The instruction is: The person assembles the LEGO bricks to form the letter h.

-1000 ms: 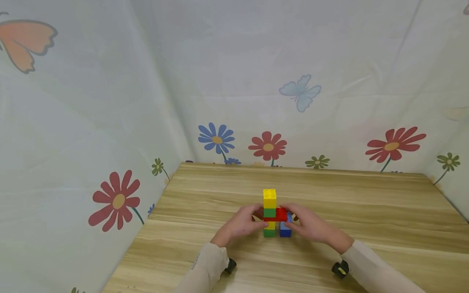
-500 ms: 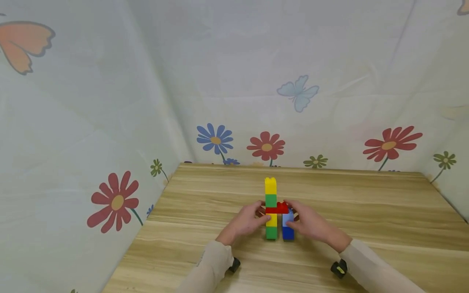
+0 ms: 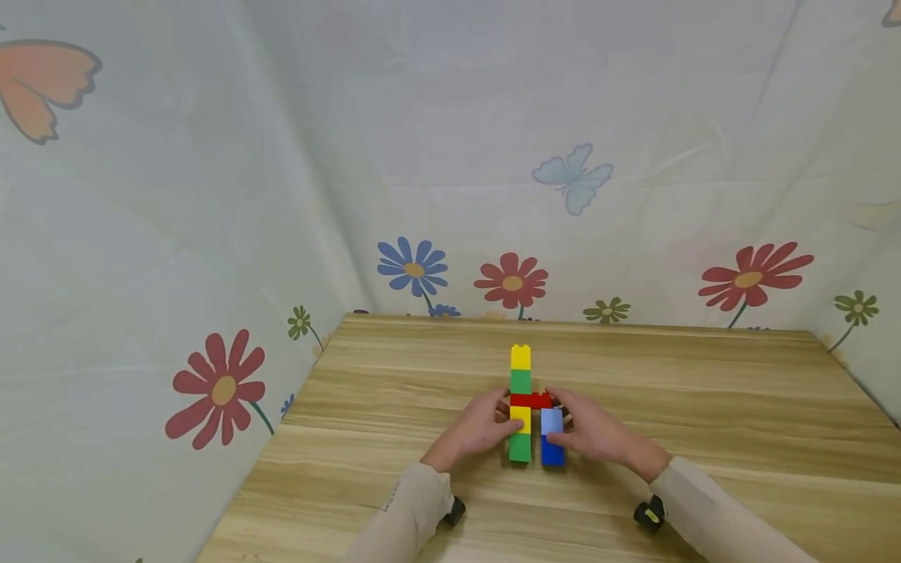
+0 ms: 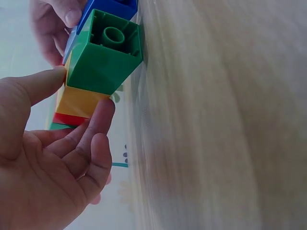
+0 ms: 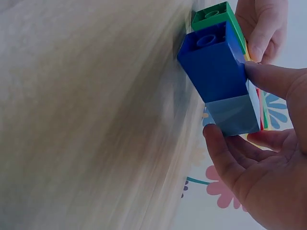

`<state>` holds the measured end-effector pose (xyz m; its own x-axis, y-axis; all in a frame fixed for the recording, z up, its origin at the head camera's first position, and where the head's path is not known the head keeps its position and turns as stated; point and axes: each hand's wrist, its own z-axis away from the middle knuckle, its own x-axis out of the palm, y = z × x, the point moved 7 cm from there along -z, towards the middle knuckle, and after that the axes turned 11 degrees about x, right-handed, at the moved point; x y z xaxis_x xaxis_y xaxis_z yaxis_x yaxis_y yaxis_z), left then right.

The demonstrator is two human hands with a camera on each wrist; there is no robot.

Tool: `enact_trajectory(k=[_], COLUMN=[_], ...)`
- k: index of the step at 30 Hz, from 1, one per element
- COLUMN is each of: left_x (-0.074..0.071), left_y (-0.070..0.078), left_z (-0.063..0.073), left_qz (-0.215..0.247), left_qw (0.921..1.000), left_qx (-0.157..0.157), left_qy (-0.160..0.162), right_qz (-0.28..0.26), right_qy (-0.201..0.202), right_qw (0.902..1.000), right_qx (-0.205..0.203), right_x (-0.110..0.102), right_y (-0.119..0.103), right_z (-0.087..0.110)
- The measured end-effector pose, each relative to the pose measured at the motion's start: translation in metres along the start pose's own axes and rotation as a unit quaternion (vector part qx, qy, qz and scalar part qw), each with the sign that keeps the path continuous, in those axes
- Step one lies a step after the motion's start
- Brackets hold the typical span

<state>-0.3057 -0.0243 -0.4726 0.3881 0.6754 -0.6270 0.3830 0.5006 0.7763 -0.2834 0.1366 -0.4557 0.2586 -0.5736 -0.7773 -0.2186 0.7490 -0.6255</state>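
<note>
A joined toy brick structure is held up between both hands, its undersides showing in the wrist views. Its left column stacks a green brick [image 3: 520, 449], a yellow brick [image 3: 518, 414], a flat red brick [image 3: 531, 401], an upper green brick [image 3: 521, 381] and a yellow top brick [image 3: 521, 358]. The red brick bridges to a light blue brick [image 3: 552, 420] above a dark blue brick [image 3: 553, 455]. My left hand [image 3: 479, 426] pinches the left column at the lower yellow brick. With thumb and fingers, my right hand [image 3: 594, 430] grips the blue column.
The wood-grain table [image 3: 338, 438] spreads beneath the hands. Behind and to the left hangs a pale curtain [image 3: 464, 156] printed with flowers and butterflies. A black wrist device [image 3: 649, 514] sits at the right cuff, another [image 3: 455, 511] at the left.
The brick structure has tipped backward: the top brick's studs, seen from above earlier, now show edge-on, and the front faces appear taller. Both hands keep their hold and have shifted only slightly.
</note>
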Motion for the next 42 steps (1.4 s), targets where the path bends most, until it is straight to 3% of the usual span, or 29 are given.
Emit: enact_trajectory(k=[5, 16, 42], left_x=[0.002, 0.001, 0.003], left_y=[-0.003, -0.002, -0.007], left_z=[0.000, 0.002, 0.002], left_qz=[-0.005, -0.039, -0.054], left_qw=[1.0000, 0.9988, 0.9979], left_qx=[-0.006, 0.020, 0.022], left_qy=[-0.006, -0.021, -0.028], right_qz=[0.000, -0.009, 0.013], right_qy=[-0.008, -0.033, -0.046], right_qw=[1.0000, 0.9990, 0.9988], right_qx=[0.000, 0.029, -0.013], right_x=[0.002, 0.009, 0.014], right_y=[0.002, 0.008, 0.003], right_z=[-0.003, -0.009, -0.011])
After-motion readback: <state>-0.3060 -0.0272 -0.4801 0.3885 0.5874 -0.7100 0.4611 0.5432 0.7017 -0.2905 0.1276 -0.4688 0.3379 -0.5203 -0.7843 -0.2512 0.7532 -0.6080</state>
